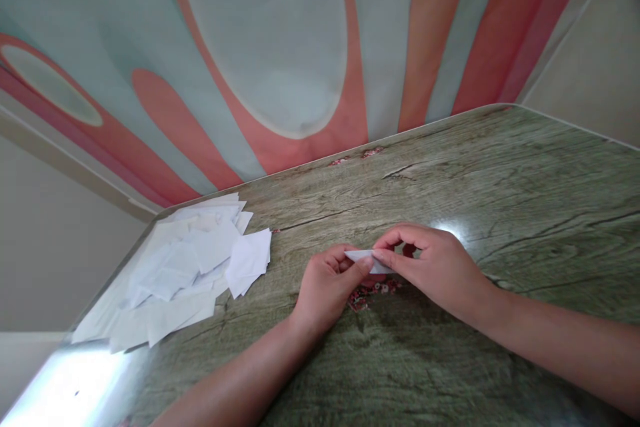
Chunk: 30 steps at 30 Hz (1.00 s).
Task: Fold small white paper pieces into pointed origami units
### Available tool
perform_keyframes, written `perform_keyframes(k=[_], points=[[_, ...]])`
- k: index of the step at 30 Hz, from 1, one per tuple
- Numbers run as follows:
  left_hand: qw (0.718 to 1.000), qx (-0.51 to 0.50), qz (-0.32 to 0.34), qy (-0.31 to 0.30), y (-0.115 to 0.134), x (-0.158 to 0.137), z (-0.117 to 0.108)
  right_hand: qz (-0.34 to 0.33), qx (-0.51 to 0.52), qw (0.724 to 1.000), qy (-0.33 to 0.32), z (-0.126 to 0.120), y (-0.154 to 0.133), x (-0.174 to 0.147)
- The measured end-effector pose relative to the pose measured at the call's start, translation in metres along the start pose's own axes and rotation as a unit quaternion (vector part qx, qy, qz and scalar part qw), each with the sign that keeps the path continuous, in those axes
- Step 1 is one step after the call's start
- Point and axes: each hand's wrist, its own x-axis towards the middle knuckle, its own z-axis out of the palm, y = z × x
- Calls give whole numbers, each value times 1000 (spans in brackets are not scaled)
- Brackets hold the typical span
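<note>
A small folded piece of white paper point(362, 255) is held between my two hands, just above the wood-patterned table. My left hand point(327, 283) pinches it from the left, with the thumb lying on its near face. From the right, my right hand point(430, 257) grips the paper's upper edge between thumb and fingertips. The paper's left end comes to a point, and fingers cover part of its right side.
A spread heap of loose white paper sheets point(170, 267) lies at the left of the table point(500, 213). Small white squares point(249, 257) rest at the heap's right edge. Behind the table's far edge stands a wall point(270, 33) with a coral and grey-blue pattern.
</note>
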Motion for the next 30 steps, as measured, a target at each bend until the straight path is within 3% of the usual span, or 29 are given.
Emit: perform_keyframes(k=[8,16,21,25,30], points=[[1000,19,-21,-14,7,-2,-2,-103,-11,994,15,1,1,-2],[997,-17,-70,-32,12,-1,-1,-160,-15,987,-7,-1,8,-1],[997,-13,-62,-35,10,-1,-3,-211,-48,976,9,0,13,-1],[998,35,-40,-18,7,3,-6,-180,-28,983,-8,1,16,1],[992,116,-23,-48,15,14,-21,-89,9,992,-91,-1,18,6]])
